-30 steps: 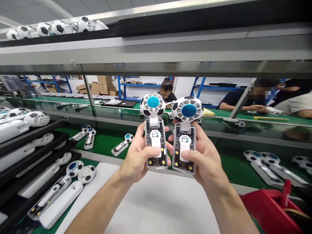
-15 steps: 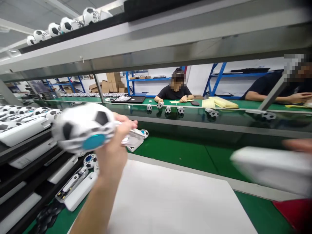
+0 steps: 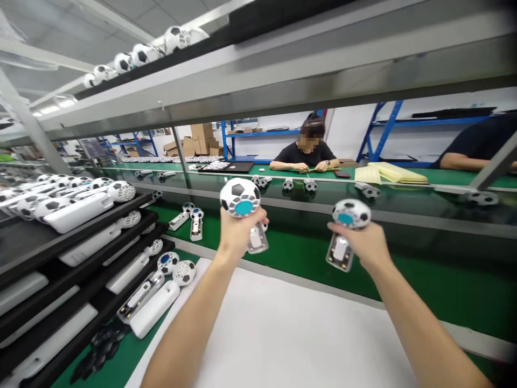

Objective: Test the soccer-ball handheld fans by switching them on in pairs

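Note:
My left hand (image 3: 238,231) is closed around a white device with a black-patched soccer-ball head (image 3: 239,195) and a teal disc; its handle hangs below my fingers. To the right, my right hand (image 3: 363,242) grips a second soccer-ball device (image 3: 350,211), also with a teal disc, its open handle showing a white part inside. Both devices are held above the green belt (image 3: 299,250), beyond the white sheet (image 3: 299,328). Part of another ball piece shows just behind the left device's handle.
Two open devices (image 3: 196,223) lie on the belt at the left. Stacked black trays (image 3: 84,231) of white devices stand at the left, with black pieces (image 3: 100,347) in front. A shelf beam (image 3: 258,81) crosses overhead. A person (image 3: 309,151) sits opposite; another person's arm shows far right.
The left device has moved right and away from the camera. My right hand has come into fuller view from the right edge with its device. The camera view has shifted.

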A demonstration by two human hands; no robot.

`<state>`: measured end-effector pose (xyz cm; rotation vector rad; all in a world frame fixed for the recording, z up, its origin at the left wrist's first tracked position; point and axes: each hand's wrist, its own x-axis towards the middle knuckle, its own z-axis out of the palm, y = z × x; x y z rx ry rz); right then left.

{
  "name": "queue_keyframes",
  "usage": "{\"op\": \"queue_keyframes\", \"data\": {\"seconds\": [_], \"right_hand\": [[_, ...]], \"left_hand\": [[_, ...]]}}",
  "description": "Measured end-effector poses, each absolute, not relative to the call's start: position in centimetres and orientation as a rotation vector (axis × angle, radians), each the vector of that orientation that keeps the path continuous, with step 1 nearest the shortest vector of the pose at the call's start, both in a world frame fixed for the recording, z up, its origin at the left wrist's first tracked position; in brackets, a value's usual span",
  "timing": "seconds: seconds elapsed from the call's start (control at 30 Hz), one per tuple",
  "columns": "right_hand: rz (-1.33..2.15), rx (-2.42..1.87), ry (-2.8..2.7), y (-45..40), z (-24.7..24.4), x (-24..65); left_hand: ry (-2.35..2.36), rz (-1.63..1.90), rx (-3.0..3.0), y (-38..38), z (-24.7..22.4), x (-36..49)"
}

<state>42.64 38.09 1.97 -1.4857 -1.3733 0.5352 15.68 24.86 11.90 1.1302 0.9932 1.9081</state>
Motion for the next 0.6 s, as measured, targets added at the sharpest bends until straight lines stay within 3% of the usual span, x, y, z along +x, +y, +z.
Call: {"op": "queue_keyframes", "data": {"seconds": [0.23, 0.4, 0.47, 0.6], "right_hand": [[0.424, -1.846, -1.497, 38.4, -2.2, 42.1], [0.41, -1.649, -1.696, 34.9, 1.6, 38.3], [0.58, -1.448, -1.856, 32.3, 3.8, 35.3], [1.338, -0.689, -1.934, 27.3, 6.6, 30.1]], "left_hand": [[0.982, 1.665, 1.138, 25.2, 11.6, 16.1], [0.962, 1.626, 1.076, 25.2, 11.7, 16.0], [0.945, 1.626, 1.044, 25.3, 11.7, 16.0], [0.923, 1.626, 0.97, 25.4, 11.7, 16.2]]}}
